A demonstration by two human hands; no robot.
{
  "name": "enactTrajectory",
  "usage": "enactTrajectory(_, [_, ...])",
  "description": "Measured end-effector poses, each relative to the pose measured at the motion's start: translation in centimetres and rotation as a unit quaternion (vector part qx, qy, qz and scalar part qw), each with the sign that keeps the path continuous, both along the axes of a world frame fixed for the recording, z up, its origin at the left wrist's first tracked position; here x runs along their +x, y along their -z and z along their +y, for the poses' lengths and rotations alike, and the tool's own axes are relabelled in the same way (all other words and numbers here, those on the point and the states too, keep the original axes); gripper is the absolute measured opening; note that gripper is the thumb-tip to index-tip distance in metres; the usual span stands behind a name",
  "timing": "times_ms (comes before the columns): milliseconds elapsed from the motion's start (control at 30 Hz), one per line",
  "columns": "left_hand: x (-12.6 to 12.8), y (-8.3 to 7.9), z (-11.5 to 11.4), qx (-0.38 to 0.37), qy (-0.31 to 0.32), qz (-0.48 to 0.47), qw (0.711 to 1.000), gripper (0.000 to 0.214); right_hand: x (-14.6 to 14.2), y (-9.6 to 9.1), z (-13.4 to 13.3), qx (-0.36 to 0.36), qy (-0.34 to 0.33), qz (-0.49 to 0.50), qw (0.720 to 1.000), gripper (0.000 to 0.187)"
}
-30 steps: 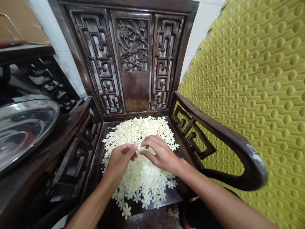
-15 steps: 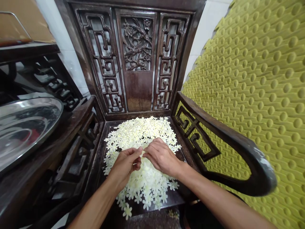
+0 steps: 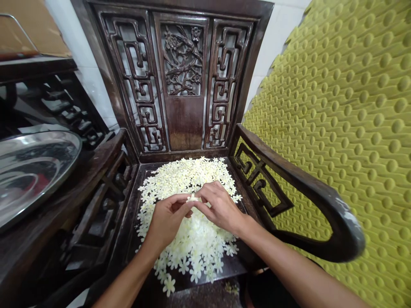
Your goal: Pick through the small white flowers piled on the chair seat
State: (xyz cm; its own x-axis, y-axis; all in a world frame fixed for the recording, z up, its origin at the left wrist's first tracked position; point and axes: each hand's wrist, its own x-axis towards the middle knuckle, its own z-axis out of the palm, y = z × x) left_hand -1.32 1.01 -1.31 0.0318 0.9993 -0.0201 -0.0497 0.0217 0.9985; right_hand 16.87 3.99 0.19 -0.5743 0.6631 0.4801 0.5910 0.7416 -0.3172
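White flower (image 3: 192,198), 1, clamped in fingers (image 3: 184,209) of left hand (image 3: 167,217) and right hand (image 3: 222,208); 1 blossom heap (image 3: 197,246) on 1 chair (image 3: 186,122).

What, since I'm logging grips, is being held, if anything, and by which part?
A white flower, held where the left hand and right hand meet; the exact part gripped cannot be told.

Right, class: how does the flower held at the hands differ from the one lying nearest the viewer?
The held flower is raised where the left hand and right hand meet; the nearest flower lies on the dark seat. The held flower is partly hidden; the nearest flower shows its open star shape. Both are pale.
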Motion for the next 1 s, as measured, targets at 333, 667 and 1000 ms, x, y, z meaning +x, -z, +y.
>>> enactTrajectory(333, [-0.8, -1.2, 0.7, -0.001, -0.021, 0.000, 1.000, 0.016, 0.1, -0.6, -0.1, -0.009, -0.040, 0.037, 0.998, 0.028])
enactTrajectory(667, [-1.5, -0.7, 0.6, -0.182, 0.083, -0.226, 0.953, 0.020, -0.1, 0.0, -0.1, 0.017, -0.081, 0.072, 0.994, 0.026])
enactTrajectory(1000, [-0.5, -0.6, 0.0, -0.203, 0.061, -0.207, 0.955, 0.023, 0.2, 0.7, 0.1, 0.033, -0.059, 0.026, 0.997, 0.016])
